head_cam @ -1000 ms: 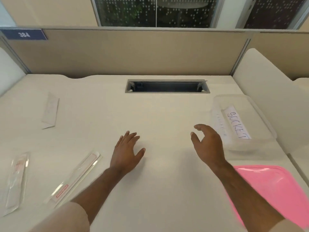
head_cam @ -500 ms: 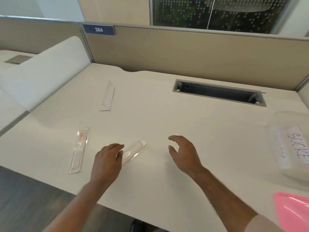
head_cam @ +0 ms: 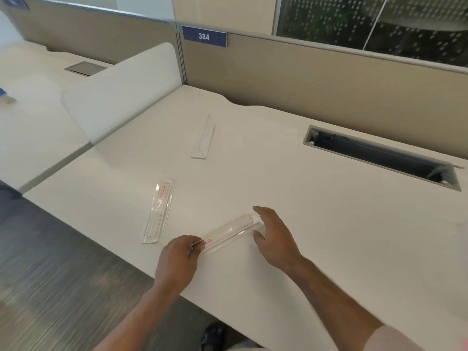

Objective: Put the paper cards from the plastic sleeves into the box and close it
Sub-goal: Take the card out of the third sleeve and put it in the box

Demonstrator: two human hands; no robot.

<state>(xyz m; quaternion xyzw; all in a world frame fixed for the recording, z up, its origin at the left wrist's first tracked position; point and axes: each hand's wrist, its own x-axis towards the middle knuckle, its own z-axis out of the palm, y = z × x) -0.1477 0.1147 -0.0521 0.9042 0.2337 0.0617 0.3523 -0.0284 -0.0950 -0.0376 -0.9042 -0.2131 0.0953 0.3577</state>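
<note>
Clear plastic sleeve (head_cam: 229,233) on counter (head_cam: 329,224): left hand (head_cam: 177,262) pinches its 7 o'clock end, right hand (head_cam: 274,239) spread open, steadying the 2 o'clock end, apparently for card removal.

I see a cream-white desk top (head_cam: 316,211) carrying two clear plastic sleeves with red outlines and red print (head_cam: 228,233) (head_cam: 157,211). Beyond it stands a beige partition panel (head_cam: 316,79) with a blue plate numbered 384 in white (head_cam: 204,36).
</note>
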